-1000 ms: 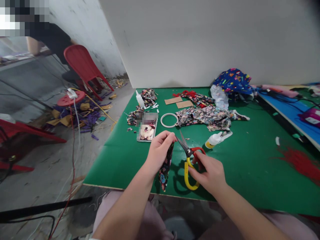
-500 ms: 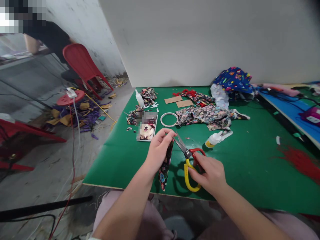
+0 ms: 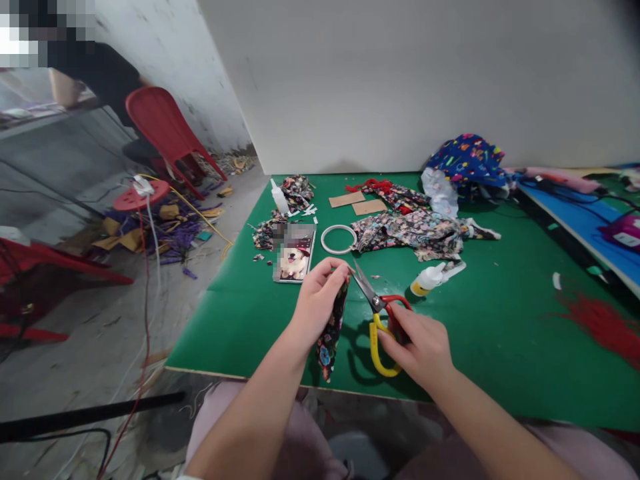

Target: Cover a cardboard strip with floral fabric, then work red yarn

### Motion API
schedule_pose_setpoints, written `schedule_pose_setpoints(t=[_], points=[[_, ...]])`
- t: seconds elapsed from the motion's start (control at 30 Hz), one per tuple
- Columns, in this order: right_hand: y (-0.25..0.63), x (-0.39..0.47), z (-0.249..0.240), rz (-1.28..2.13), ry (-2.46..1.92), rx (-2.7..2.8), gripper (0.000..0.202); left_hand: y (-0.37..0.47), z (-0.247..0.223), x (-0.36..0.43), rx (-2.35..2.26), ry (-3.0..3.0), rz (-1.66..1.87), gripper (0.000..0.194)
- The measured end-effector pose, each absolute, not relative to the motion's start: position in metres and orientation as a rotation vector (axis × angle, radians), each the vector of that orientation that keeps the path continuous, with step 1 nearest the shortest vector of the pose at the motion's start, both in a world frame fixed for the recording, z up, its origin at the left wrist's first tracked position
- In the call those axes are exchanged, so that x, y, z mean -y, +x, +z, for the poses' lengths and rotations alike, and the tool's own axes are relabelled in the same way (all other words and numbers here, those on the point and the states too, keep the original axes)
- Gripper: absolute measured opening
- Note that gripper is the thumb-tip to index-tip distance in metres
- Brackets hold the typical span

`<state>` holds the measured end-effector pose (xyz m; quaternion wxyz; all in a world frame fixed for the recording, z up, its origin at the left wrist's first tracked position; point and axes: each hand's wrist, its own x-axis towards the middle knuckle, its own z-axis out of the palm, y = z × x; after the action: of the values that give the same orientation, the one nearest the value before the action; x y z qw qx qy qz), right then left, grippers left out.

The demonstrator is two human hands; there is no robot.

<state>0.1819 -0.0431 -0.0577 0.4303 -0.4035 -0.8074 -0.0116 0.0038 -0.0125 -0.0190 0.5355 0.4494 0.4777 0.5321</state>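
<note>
In the head view my left hand pinches the top of a dark floral fabric piece, which hangs down near the table's front edge. My right hand grips a pair of scissors with one red and one yellow handle. The scissor tips point up and left, close beside my left fingertips. Behind my hands lie a white ring and a gathered floral cloth. A phone showing a puppy picture lies just beyond my left hand. To the right stands a small glue bottle, tilted over.
The green table carries two brown cards, a white bottle, floral scraps, a blue patterned cloth bundle and red threads. A blue board lies at right. A person sits on a red chair at far left.
The scissor blades have come closer together, and the handles have shifted slightly. My left hand and the hanging fabric have stayed nearly in place.
</note>
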Motion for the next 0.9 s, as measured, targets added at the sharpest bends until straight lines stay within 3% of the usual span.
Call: schedule_pose_setpoints(t=[0.9], points=[[0.1813,0.0429,-0.0582,-0.009,-1.006,2.023,0.025,0.0035,-0.0177,0.012,-1.215,1.085,1.241,0.03]])
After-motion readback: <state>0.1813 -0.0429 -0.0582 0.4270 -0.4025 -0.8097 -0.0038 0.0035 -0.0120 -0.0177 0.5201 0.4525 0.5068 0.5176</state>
